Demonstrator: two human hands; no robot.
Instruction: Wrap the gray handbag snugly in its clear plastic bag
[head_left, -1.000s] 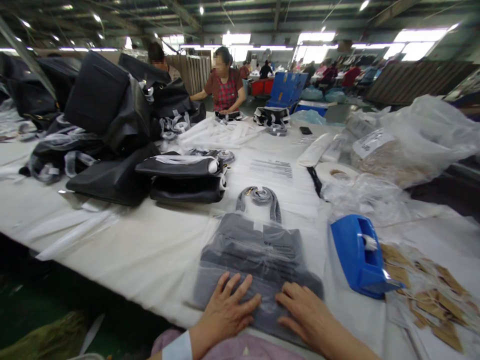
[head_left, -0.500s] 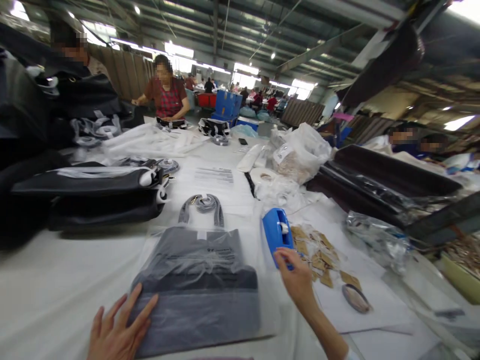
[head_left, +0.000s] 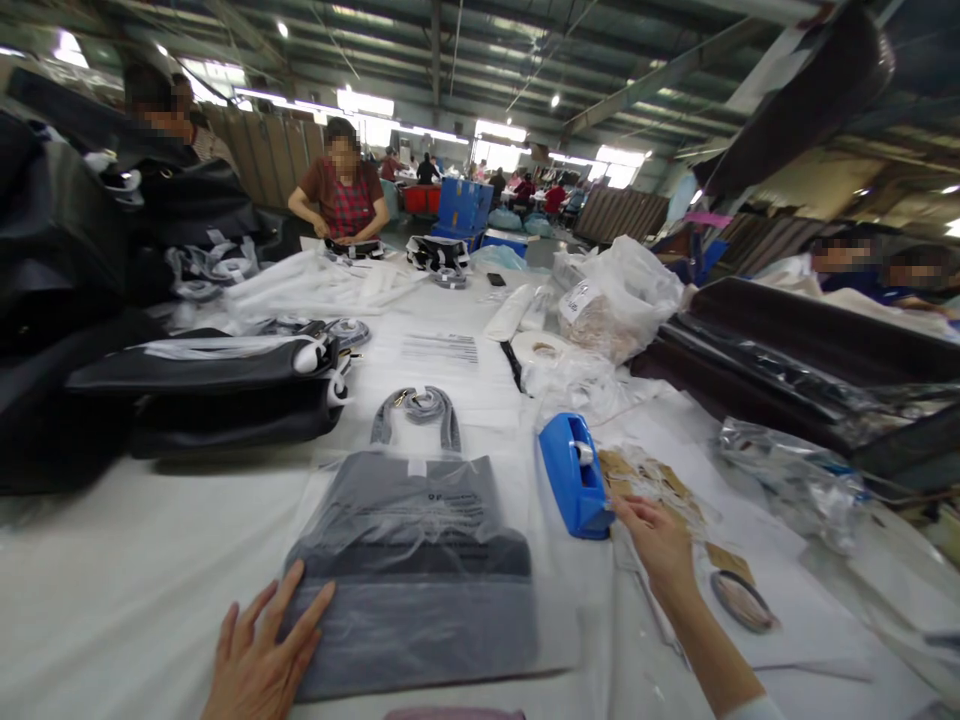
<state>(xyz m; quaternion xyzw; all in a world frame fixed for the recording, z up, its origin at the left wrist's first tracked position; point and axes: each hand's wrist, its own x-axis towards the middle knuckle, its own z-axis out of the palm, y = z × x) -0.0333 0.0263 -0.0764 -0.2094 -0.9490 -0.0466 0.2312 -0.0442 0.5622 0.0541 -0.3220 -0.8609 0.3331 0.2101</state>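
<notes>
dark bag (head_left: 420,610) in clear sleeve (head_left: 556,640), flat on white table (head_left: 180,560): likely light, soft, slippery; best held by lower corners. left hand (head_left: 262,655) spread on its left edge. right hand (head_left: 656,545) at blue tape dispenser (head_left: 564,480); cannot tell if pinching.

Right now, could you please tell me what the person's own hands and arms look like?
The left hand and right hand are both bare: no gloves, and no rings that I can see. The right forearm shows no watch or bracelet; a pale sleeve edge appears at the frame's bottom. Any left sleeve is out of view.
</notes>
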